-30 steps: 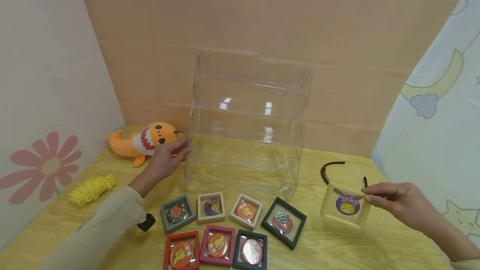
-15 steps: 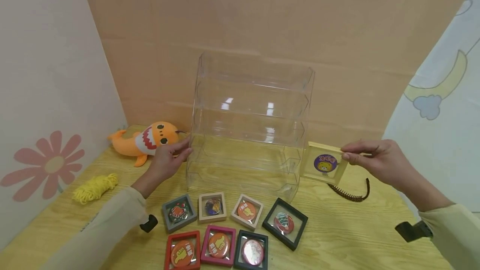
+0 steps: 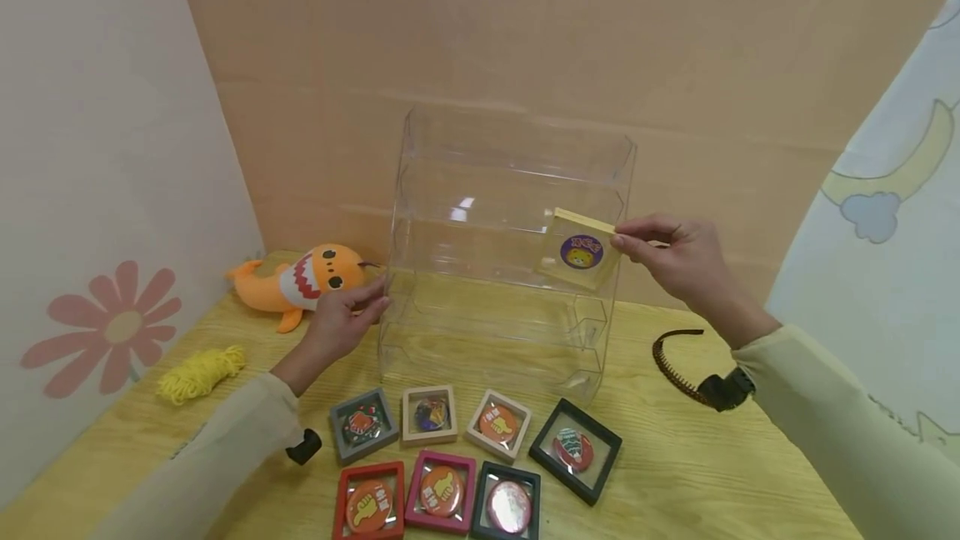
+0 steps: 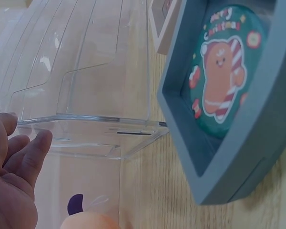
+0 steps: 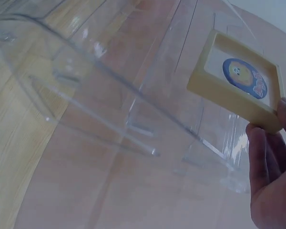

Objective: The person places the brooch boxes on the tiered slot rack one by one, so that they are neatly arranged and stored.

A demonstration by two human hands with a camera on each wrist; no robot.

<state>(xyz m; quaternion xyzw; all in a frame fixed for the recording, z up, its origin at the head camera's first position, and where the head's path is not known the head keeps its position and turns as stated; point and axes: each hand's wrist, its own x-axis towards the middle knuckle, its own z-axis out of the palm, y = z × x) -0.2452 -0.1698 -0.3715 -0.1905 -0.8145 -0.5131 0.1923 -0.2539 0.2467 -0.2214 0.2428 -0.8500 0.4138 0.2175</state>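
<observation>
A clear tiered display rack (image 3: 498, 307) stands on the table, its side edge between the thumb and fingers of my left hand (image 3: 341, 327), which grips it lightly. My right hand (image 3: 678, 261) pinches a pale yellow frame (image 3: 596, 273) by its right edge. Inside that frame is a round purple badge (image 3: 582, 252) with a bear. The frame is held up, slightly tilted, before the rack's right side at the middle tiers. In the right wrist view the frame (image 5: 219, 98) sits between thumb and fingers (image 5: 258, 152), above and apart from the rack's side edge.
Several framed badges lie before the rack, including a grey frame (image 3: 364, 425), a red frame (image 3: 370, 502) and a black frame (image 3: 576, 450). An orange shark plush (image 3: 307, 277) and yellow yarn (image 3: 201, 374) lie left. A brown headband (image 3: 671, 373) lies right.
My right hand has carried the yellow frame up and left, from over the headband to the front of the rack's right side. My left hand stays at the rack's left edge.
</observation>
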